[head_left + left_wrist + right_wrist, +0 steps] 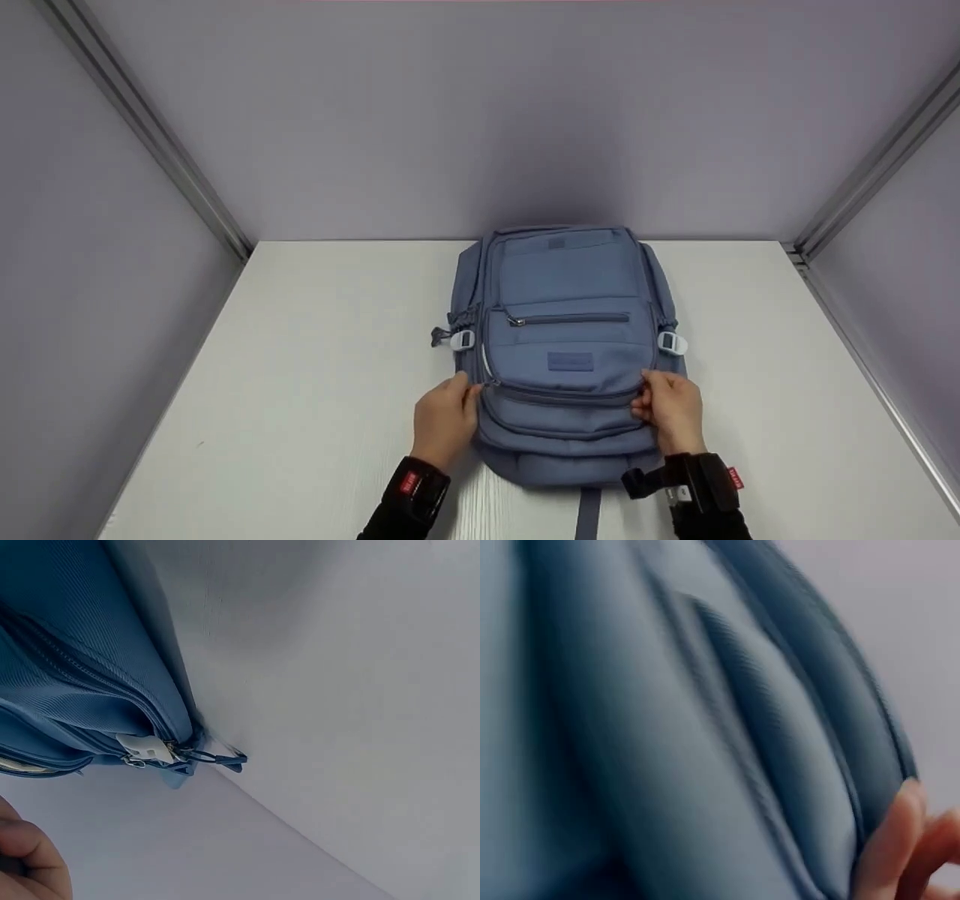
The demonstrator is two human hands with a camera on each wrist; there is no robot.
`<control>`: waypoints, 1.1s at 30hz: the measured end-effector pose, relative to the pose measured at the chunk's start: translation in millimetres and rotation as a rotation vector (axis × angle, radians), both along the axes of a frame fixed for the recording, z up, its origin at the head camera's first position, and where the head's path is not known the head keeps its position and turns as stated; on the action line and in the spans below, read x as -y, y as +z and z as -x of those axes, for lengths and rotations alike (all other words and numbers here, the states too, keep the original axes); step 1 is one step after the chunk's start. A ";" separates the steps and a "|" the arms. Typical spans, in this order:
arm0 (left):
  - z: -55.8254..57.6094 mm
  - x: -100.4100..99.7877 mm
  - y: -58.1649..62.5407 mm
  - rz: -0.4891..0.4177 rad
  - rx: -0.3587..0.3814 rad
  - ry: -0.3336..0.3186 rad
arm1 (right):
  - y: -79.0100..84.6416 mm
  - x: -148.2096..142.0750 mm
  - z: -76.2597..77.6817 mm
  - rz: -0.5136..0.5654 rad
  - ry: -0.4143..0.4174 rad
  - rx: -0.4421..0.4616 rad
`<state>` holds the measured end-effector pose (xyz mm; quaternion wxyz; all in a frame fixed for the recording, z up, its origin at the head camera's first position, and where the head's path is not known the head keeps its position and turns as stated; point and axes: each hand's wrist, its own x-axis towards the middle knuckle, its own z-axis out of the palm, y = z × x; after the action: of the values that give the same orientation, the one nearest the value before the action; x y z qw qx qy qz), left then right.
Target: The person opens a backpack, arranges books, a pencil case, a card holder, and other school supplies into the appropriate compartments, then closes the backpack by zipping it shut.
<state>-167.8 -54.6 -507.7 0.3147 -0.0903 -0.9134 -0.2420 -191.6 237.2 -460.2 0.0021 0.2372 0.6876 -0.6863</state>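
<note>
A blue backpack (570, 274) lies on the white table with its front pockets facing up. At the left corner of its front pocket, my left hand (445, 420) pinches the zipper pull (487, 384); the left wrist view catches only some curled fingers (34, 855) at its lower left. My right hand (675, 409) pinches the pocket's edge on the right, thumb and fingers closed at the seam. In the right wrist view, the thumb (896, 832) presses against the blue fabric (780, 742). The pocket's zipper (570, 396) runs across between both hands, and a gap shows along its left side.
White buckles (463, 340) sit on the backpack's sides, with a dark cord end beside the left one. A strap (589, 514) trails from the bottom towards the front. Grey panels (420, 120) stand behind and on both sides of the table (315, 360).
</note>
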 end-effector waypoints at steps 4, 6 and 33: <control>-2.2 -1.4 -5.9 -0.028 0.002 -0.017 | 1.6 30.9 -27.5 0.157 -0.111 -0.048; -3.6 -0.1 -8.0 -0.037 0.000 -0.023 | 3.1 55.0 -44.7 0.315 -0.088 -0.035; 41.8 16.7 6.0 0.179 -0.085 -0.061 | -12.4 134.0 -50.3 0.470 -0.032 0.059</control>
<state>-209.6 -71.3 -501.8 0.3364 -0.1561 -0.9139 -0.1648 -141.4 103.2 -472.6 0.0664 0.2610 0.5045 -0.8203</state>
